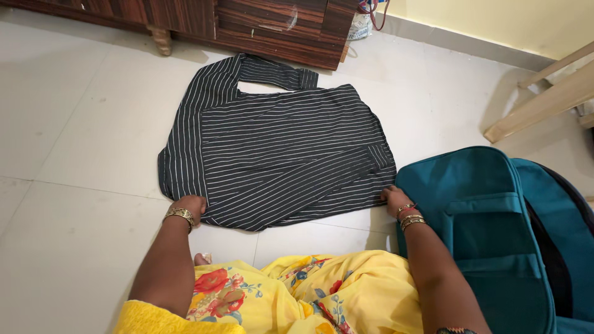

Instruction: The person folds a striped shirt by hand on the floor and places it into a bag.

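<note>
Left hand [189,205]: fingers curled, gripping near edge of shirt [278,154] at its left corner. Right hand [393,198]: fingers bent, pinching same near edge at right corner. One shirt, dark with thin white stripes, folded flat on floor [74,124], spreading away from both hands and between them. One teal bag [489,235] just right of right hand, touching wrist. Bangles [180,214] on both wrists. Wooden cabinet [247,25] beyond shirt.

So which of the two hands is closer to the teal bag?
The right hand: it grips the striped shirt's hem corner right beside the teal bag, while the left hand holds the far corner, away from it.
</note>
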